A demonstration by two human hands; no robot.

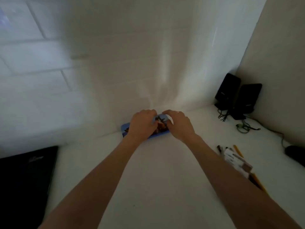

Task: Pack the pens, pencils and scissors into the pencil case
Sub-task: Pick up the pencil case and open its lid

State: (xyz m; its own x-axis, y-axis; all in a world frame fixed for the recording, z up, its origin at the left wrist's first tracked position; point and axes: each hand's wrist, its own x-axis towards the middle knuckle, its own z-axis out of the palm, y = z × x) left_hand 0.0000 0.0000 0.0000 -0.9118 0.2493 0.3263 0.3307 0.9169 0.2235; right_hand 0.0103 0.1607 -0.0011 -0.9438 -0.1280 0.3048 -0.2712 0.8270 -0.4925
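Both my hands are on the flat blue pencil case with a printed picture point(126, 129), lying at the far edge of the white table point(148, 171) against the wall. My left hand point(142, 123) curls over its middle; my right hand point(177, 123) grips its right end. The blurred bunch of pens and yellow pencils point(237, 160) lies well apart, near right.

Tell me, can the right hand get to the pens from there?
Probably yes. The pens lie in the open on the table, beside the right forearm, with nothing between. The right hand would first leave the pencil case.
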